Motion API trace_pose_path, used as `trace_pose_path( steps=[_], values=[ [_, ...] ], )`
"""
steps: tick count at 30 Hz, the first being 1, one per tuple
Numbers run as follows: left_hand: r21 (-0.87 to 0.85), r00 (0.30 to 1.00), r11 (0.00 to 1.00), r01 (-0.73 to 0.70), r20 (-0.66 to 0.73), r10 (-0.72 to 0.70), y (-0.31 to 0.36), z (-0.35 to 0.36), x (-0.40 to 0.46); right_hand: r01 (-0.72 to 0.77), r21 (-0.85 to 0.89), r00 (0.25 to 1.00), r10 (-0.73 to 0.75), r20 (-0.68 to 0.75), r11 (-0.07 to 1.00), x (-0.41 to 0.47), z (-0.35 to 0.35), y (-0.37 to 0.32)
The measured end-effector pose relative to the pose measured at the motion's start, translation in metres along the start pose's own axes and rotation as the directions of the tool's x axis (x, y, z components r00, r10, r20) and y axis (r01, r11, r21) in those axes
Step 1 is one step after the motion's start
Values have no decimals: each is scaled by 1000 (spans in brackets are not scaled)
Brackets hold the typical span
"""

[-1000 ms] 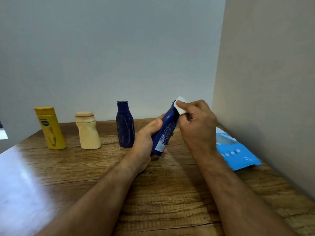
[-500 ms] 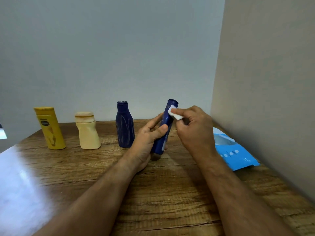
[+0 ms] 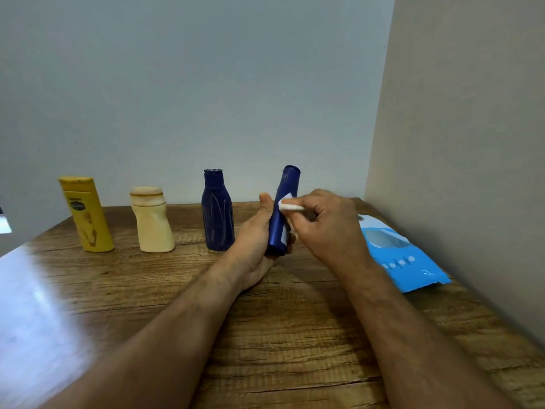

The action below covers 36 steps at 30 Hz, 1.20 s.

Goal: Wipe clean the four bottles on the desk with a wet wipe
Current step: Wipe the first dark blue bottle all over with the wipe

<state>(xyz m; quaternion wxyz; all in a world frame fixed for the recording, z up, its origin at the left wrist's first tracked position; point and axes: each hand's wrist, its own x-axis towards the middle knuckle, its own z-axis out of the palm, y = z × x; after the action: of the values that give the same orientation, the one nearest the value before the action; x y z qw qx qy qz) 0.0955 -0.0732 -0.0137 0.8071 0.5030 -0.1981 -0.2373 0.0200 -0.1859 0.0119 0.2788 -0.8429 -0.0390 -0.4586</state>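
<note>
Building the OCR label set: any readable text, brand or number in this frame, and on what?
No text reads clearly.
yellow bottle: dark oval logo, print above it too blurred to read.
slim blue bottle in the left hand: pale label patch, print unreadable.
blue wipes pack: white marks, too small to read.
cream bottle and dark blue bottle: no text visible.

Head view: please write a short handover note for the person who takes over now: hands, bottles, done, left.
Left hand grips the slim blue bottle, tilted, above the desk.
Right hand pinches the wet wipe against that bottle's upper half.
Yellow bottle, cream bottle and dark blue bottle stand in a row at the back; wipe pack lies at right.
Done: cannot tell.
Left: finish this bottle; the yellow and dark blue ones look smeared.
</note>
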Motion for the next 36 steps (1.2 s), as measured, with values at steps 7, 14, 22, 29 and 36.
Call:
trace_pose_path(
  steps=[7,14,22,29,36],
  values=[
    [184,1000,983,6,-12,-4,-6,4,-3,-91,21,992,93,-87,996,2,0,3],
    [162,999,987,-5,-39,11,-1,4,2,-190,191,932,116,345,963,-3,-9,-2],
    [160,998,986,-45,-27,50,-3,5,1,-142,36,980,146,-138,989,10,-2,4],
    [175,980,976,-129,-127,153,-1,3,3,-108,128,969,76,233,986,-1,-6,4],
    [128,986,985,-120,-100,133,1,2,2,-129,20,991,130,-21,991,4,-4,6]
  ],
)
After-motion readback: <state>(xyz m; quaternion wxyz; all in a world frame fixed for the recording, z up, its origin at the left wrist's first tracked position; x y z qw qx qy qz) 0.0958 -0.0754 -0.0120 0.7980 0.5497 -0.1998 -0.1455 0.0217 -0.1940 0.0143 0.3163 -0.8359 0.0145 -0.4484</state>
